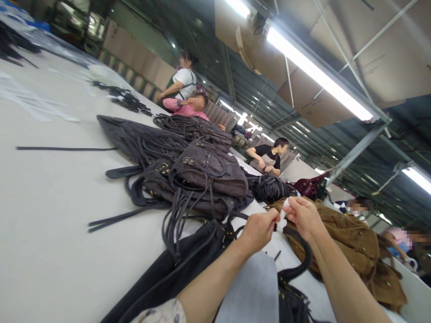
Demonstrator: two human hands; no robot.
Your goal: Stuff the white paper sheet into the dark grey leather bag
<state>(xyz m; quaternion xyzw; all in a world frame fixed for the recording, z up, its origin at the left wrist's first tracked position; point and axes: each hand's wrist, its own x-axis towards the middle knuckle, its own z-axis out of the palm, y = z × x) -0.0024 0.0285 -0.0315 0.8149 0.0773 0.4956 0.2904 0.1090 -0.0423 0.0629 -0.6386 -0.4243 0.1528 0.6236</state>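
Note:
A small white piece like paper or tape (282, 220) is stretched between my two hands. My left hand (258, 231) is closed, thumb and fingers pinching its left side. Higher up, my right hand (305, 216) pinches its upper end. Just beneath my hands lies a black bag (195, 264) with a curved black handle (305, 258) rising near my right wrist. Part of this handle passes behind my left hand, so I cannot tell whether the fingers touch it. Between my forearms a smooth grey panel (251, 291) shows, partly covered by my left arm.
Dark grey bags (208, 170) with trailing straps are heaped on the white table (60, 202). Brown bags (346, 237) lie to the right, with a maroon bag (308, 186) behind. White strips (30, 96) and black straps (126, 99) lie further left. Several people work beyond the table.

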